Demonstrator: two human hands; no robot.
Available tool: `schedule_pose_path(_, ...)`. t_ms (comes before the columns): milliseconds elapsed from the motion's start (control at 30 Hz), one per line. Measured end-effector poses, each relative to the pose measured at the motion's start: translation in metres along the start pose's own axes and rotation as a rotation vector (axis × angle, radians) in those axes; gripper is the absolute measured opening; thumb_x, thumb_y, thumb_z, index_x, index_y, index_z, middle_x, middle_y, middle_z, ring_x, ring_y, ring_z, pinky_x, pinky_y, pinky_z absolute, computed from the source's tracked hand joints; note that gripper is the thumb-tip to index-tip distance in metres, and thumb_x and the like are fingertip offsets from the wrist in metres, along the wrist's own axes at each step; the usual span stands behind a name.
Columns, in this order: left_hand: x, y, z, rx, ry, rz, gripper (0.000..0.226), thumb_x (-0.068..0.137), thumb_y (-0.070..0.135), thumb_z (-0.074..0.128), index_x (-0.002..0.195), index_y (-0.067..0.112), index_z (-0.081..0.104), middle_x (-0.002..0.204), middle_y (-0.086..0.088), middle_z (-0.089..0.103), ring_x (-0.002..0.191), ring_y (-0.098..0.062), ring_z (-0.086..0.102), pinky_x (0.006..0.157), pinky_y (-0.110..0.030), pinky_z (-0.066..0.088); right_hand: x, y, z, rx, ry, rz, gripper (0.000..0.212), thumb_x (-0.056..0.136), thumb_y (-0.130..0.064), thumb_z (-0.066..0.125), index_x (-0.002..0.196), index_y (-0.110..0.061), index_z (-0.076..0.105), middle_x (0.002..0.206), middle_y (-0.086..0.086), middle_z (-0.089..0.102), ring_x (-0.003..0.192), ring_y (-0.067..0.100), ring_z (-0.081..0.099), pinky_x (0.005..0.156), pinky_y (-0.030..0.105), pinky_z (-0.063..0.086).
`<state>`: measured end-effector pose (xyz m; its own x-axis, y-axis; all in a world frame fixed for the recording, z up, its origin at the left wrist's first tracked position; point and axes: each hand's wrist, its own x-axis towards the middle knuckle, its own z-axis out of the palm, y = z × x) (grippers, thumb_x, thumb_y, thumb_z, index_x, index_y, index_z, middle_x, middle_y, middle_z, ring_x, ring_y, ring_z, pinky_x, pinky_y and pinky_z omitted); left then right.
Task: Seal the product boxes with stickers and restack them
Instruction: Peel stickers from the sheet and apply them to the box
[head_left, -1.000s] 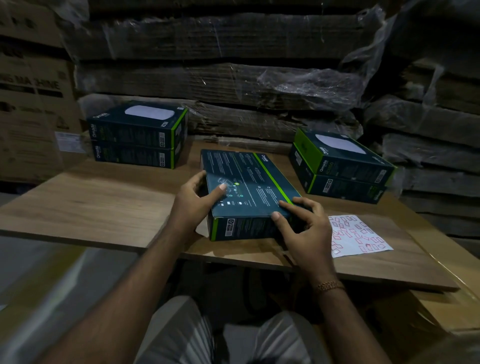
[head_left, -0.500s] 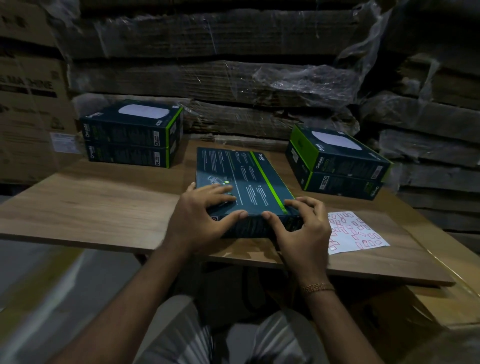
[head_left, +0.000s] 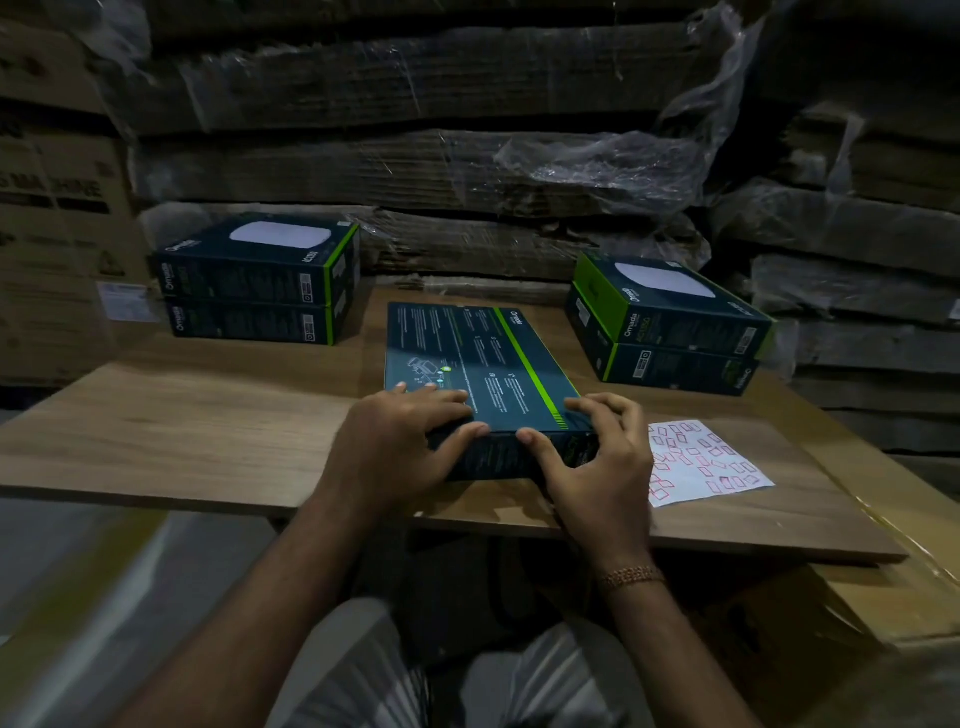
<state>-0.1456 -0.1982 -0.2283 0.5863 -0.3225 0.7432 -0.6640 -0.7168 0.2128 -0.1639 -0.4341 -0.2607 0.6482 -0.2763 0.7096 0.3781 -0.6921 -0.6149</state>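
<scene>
Box: a flat, rectangular cardboard box (head_left: 478, 374), dark teal with small white print and a bright green stripe, lies printed face up near the front edge of the table, between the two hands.
Left hand: the left hand (head_left: 400, 447) lies over the box's near left corner, fingers laid fairly flat on the top face, thumb pressed to the front wall.
Right hand: the right hand (head_left: 597, 462) grips the near right corner, fingers curled over the top edge, thumb on the front wall; a gold chain bracelet (head_left: 631, 576) circles the wrist.
Sticker sheet: a white paper sheet (head_left: 701, 462) of small red-outlined stickers lies flat just right of the right hand.
Left stack: two matching boxes (head_left: 254, 283), squarely stacked, at the table's far left.
Right stack: two more boxes (head_left: 670, 327), the top one slightly askew, at the far right.
Table: a smooth wood-grain board (head_left: 182, 431).
Backdrop: flattened brown cardboard (head_left: 415, 171) in crinkled clear plastic wrap.
</scene>
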Motion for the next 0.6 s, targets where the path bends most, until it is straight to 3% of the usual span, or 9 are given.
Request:
schedule_pose_path(133, -0.003, 0.001, 0.003, 0.036, 0.008, -0.027, 0.05, 0.093, 0.064, 0.065, 0.114, 0.023, 0.084, 0.12, 0.004, 0.08, 0.114, -0.016, 0.075, 0.105, -0.045, 0.057, 0.0, 0.0, 0.0, 0.01, -0.009, -0.006, 0.059, 0.076, -0.054, 0.09, 0.118, -0.016, 0.075, 0.128, 0.0, 0.055, 0.117, 0.003, 0.054, 0.099, 0.001, 0.037)
schedule_pose_path(267, -0.004, -0.007, 0.012, -0.001, 0.07, -0.082, 0.043, 0.095, 0.057, 0.068, 0.117, 0.023, 0.081, 0.12, 0.006, 0.079, 0.111, -0.013, 0.072, 0.106, -0.046, 0.053, 0.0, 0.001, 0.0, 0.007, -0.053, -0.021, 0.06, 0.075, -0.045, 0.094, 0.123, -0.017, 0.072, 0.136, 0.0, 0.053, 0.124, 0.005, 0.053, 0.104, 0.004, 0.037)
schedule_pose_path(333, -0.003, -0.014, 0.017, 0.006, 0.092, -0.132, 0.038, 0.095, 0.056, 0.071, 0.117, 0.026, 0.079, 0.12, 0.009, 0.078, 0.115, -0.011, 0.068, 0.112, -0.05, 0.044, -0.001, 0.0, 0.0, -0.006, -0.088, -0.018, 0.06, 0.08, -0.047, 0.09, 0.128, -0.018, 0.068, 0.143, -0.002, 0.051, 0.129, 0.004, 0.051, 0.106, 0.009, 0.04)
schedule_pose_path(433, -0.001, -0.019, 0.022, 0.047, 0.076, -0.191, 0.035, 0.097, 0.055, 0.072, 0.12, 0.03, 0.077, 0.123, 0.011, 0.076, 0.123, -0.012, 0.063, 0.114, -0.046, 0.032, -0.003, -0.001, 0.0, -0.042, -0.064, -0.004, 0.051, 0.092, -0.045, 0.079, 0.133, -0.017, 0.066, 0.147, -0.004, 0.051, 0.132, 0.001, 0.047, 0.106, 0.011, 0.04)
schedule_pose_path(467, 0.0, -0.019, 0.023, 0.058, 0.068, -0.195, 0.036, 0.098, 0.057, 0.07, 0.122, 0.031, 0.076, 0.124, 0.01, 0.075, 0.124, -0.013, 0.062, 0.112, -0.044, 0.031, -0.004, 0.0, 0.001, -0.056, -0.014, -0.01, 0.046, 0.095, -0.041, 0.076, 0.131, -0.015, 0.066, 0.144, -0.002, 0.053, 0.13, 0.003, 0.049, 0.107, 0.015, 0.044)
schedule_pose_path(533, 0.001, -0.019, 0.025, 0.075, 0.064, -0.196, 0.039, 0.098, 0.059, 0.065, 0.124, 0.031, 0.075, 0.125, 0.01, 0.075, 0.125, -0.015, 0.061, 0.11, -0.044, 0.033, -0.004, 0.003, 0.003, -0.101, 0.109, 0.006, 0.033, 0.097, -0.031, 0.074, 0.124, -0.012, 0.069, 0.133, 0.003, 0.058, 0.125, 0.015, 0.055, 0.107, 0.035, 0.051)
schedule_pose_path(600, 0.002, -0.018, 0.025, 0.097, 0.061, -0.213, 0.038, 0.1, 0.057, 0.065, 0.126, 0.031, 0.074, 0.128, 0.008, 0.074, 0.128, -0.016, 0.059, 0.11, -0.046, 0.034, -0.003, 0.007, 0.005, -0.26, 0.176, 0.135, 0.031, 0.095, -0.03, 0.072, 0.121, -0.013, 0.069, 0.128, 0.008, 0.06, 0.124, 0.027, 0.052, 0.104, 0.05, 0.049)
